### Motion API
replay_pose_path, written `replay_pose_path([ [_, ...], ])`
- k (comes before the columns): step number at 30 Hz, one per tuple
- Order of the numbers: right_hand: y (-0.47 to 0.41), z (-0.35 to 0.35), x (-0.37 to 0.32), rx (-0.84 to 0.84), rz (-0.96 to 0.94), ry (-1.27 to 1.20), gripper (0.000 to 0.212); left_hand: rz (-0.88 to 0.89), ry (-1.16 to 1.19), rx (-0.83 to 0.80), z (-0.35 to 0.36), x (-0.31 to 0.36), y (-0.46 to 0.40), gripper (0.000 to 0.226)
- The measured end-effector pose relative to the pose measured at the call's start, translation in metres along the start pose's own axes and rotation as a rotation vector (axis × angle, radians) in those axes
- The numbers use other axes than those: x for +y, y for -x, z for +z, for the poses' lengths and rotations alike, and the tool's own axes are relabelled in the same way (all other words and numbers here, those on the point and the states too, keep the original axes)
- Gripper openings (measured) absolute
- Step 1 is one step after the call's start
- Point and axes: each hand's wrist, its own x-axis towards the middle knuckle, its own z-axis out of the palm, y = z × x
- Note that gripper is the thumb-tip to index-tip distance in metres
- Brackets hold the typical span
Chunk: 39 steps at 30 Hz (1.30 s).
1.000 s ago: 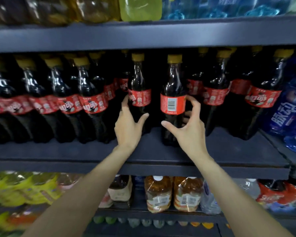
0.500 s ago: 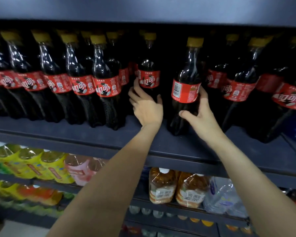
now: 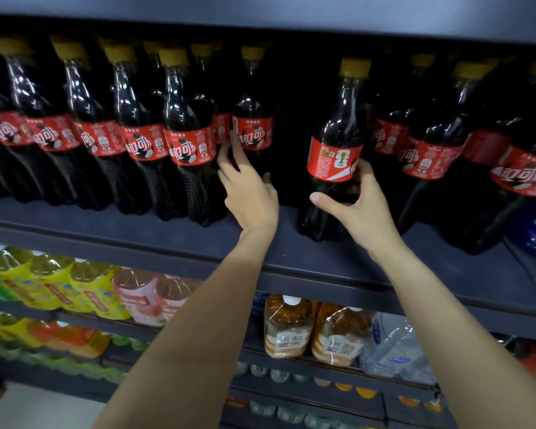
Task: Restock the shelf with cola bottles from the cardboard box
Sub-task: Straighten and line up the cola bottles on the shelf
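Currently, both hands work at the cola row on the dark shelf [image 3: 174,239]. The right hand [image 3: 361,209] grasps a cola bottle [image 3: 334,150] low on its body, thumb on the near side and fingers curled behind, just under the red label. That bottle stands on the shelf board, leaning slightly, with its printed back panel facing out; a grip below the label would let the wrist twist the bottle so that the brand face matches its neighbours, which is a judgement and not an observed action.

The left hand [image 3: 249,196] is not closed on anything. Its fingers are straight and spread, with the fingertips touching the label of a second cola bottle [image 3: 252,131] standing deeper in the shelf. Straight fingers suit a push or a steadying touch; they probably keep that bottle in line while the gap beside it is filled.

A dark gap lies between the two handled bottles. To the left, the front row of cola bottles [image 3: 121,134] stands close together, labels forward; more cola bottles [image 3: 430,150] stand to the right. The held bottle is near the front edge, so it appears placed but not yet faced or slid back.

The cardboard box is not in view. Yellow bottles [image 3: 53,286] and amber bottles [image 3: 316,329] occupy the lower shelves.
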Motion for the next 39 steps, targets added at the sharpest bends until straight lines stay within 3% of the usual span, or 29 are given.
replay_pose_path([
  [6,0.004,-0.008,-0.002,-0.101,0.054,-0.059,0.083,-0.011,-0.009,0.035,0.009,0.002,0.005,0.087],
  [10,0.008,-0.001,-0.014,-0.028,0.062,-0.025,0.085,0.086,0.106,-0.124,-0.020,-0.002,0.010,0.084],
  [13,0.011,0.017,-0.027,0.037,0.071,0.047,0.082,0.206,0.227,-0.246,-0.060,-0.014,0.018,0.065],
  [17,0.007,0.064,-0.050,0.136,0.114,0.147,0.083,0.314,0.253,-0.064,-0.110,-0.038,0.000,0.051],
  [19,0.002,0.084,-0.061,0.172,0.166,0.164,0.090,0.299,0.227,-0.008,-0.118,-0.050,-0.015,0.056],
  [24,-0.007,0.107,-0.072,0.173,0.191,0.312,0.107,0.200,0.220,-0.136,-0.110,-0.064,-0.038,0.077],
  [36,-0.002,0.115,-0.081,0.049,0.136,0.339,0.116,0.126,0.324,-0.189,-0.124,-0.057,-0.030,0.069],
  [39,0.025,0.088,-0.071,0.029,0.073,0.200,0.098,0.128,0.415,-0.196,-0.134,-0.048,-0.006,0.057],
])
